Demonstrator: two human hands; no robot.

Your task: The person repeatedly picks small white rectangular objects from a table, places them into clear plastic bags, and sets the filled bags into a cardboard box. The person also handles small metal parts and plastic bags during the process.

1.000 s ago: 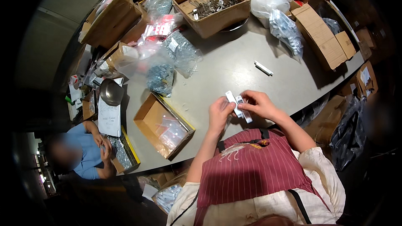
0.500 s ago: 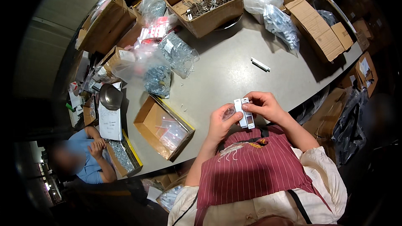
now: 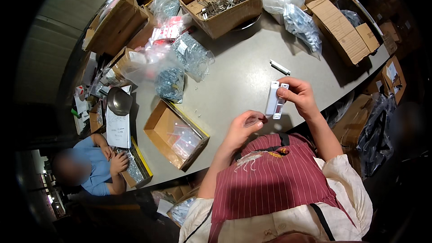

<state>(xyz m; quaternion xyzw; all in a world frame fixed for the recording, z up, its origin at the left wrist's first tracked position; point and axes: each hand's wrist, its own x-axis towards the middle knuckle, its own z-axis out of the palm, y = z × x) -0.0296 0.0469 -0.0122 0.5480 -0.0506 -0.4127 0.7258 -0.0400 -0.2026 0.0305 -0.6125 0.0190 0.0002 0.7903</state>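
My right hand (image 3: 300,98) pinches a pair of white plastic fittings (image 3: 272,101) side by side, long and narrow with slotted ends. They are raised above the table's near edge. Lower and to the left, my left hand (image 3: 239,130) has its fingers curled round a small clear plastic bag (image 3: 254,119) with a reddish edge; what the bag contains, if anything, cannot be made out. Beyond my right hand a slim white bar (image 3: 280,67) with dark ends lies on the grey table (image 3: 234,76).
Left of my hands sits an open cardboard box (image 3: 155,123) holding small clear bags (image 3: 183,140). Bags of metal parts (image 3: 170,83) and a box of metal clips (image 3: 216,24) stand farther back. A co-worker in blue (image 3: 96,171) sits at the left beside a parts tray and a metal scoop (image 3: 119,101).
My right hand has moved up and right with the white fittings, away from my left hand, which has let go of them and keeps the small bag. The co-worker's hands have shifted over the tray.
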